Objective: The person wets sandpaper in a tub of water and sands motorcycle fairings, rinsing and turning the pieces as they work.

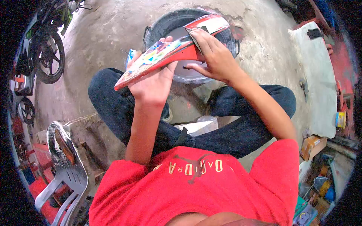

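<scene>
A long curved plastic panel (162, 55), like a motorcycle body part, is held at a slant. Its edge is red, and its upper face is patched with white, blue, green and yellow. My left hand (154, 81) supports it from below, fingertips showing past the far edge. My right hand (215, 52) presses a small dark sheet (194, 38), which looks like sandpaper, against the panel near its upper right end. Beneath the panel, a round black basin (161, 23) holds cloudy whitish liquid; the panel and my right hand cover part of it.
My crossed legs (241, 128) flank the basin's near side on a concrete floor. To the left stand a motorcycle wheel (48, 56) and a grey slatted chair (71, 169). A pale board (316, 83) and a cardboard box (313, 146) are at right.
</scene>
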Motion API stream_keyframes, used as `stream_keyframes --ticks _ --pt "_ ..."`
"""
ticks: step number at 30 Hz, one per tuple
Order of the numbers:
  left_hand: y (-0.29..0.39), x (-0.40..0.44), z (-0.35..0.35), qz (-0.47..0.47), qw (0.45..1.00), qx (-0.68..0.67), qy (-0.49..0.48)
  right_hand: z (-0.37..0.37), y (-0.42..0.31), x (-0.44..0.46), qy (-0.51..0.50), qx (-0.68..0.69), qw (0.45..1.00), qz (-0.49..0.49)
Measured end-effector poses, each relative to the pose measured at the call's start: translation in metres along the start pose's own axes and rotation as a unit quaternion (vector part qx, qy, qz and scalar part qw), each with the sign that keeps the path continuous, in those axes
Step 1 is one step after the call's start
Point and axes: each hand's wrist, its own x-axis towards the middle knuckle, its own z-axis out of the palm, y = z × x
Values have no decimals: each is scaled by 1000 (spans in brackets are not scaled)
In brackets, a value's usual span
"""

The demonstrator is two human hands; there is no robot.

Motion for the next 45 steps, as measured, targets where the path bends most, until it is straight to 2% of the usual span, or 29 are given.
stream_keyframes --ticks 4,7,10,12,14,15,18,20,22,24,27,30,32,33,35,36,38,40,41,42,43,44,45 --pt "-12 -2 -1 18 998 19 -61 -2 6 5 34 21 999 24" --pt "-34 -4 -7 86 994 37 -61 -4 10 13 59 42 997 31" --pt "-51 -2 -21 136 974 121 -139 -4 10 16 60 39 997 36" --pt "-53 -1 -26 152 943 265 -130 -2 8 16 59 52 996 45" --pt "-55 -1 -25 176 890 396 -144 0 5 15 58 64 995 40" --pt "-46 -1 -19 139 860 470 -138 2 2 13 57 71 995 32" --pt "-57 2 -4 169 880 428 113 0 -18 9 14 107 994 4" --pt "-53 7 -8 171 875 436 119 -5 -32 8 -12 139 990 -15" --pt "-49 7 -10 164 880 427 130 -8 -14 2 -62 132 989 -13" --pt "-51 7 -6 160 897 389 139 -1 14 0 -61 93 993 36" --pt "-50 8 -10 142 914 351 149 6 -5 -11 -40 133 988 65" --pt "-39 9 -14 101 935 325 98 -4 -33 0 -54 161 985 -22" --pt "-43 4 -6 109 929 331 128 1 2 -4 -73 130 987 53" --pt "-44 3 -4 106 932 321 131 3 15 3 -73 144 979 121" --pt "-46 5 -5 95 937 304 146 9 12 -5 -72 136 983 103" --pt "-43 6 -8 71 947 289 120 8 3 -4 -74 133 984 90" --pt "-34 6 -14 28 962 263 73 -2 -28 4 -51 192 980 -26" --pt "-42 -1 -2 79 937 326 95 -5 -12 5 -82 178 981 -8" --pt "-46 -3 4 84 931 335 119 0 7 2 -86 128 986 59" --pt "-49 -3 6 90 925 342 138 1 30 2 -124 165 969 135" --pt "-51 -2 2 95 929 325 148 3 31 -2 -128 132 973 137" --pt "-51 -4 -4 100 926 352 93 3 32 -3 -132 97 977 137" --pt "-49 -8 -10 110 918 379 36 -2 15 2 -103 113 985 78"
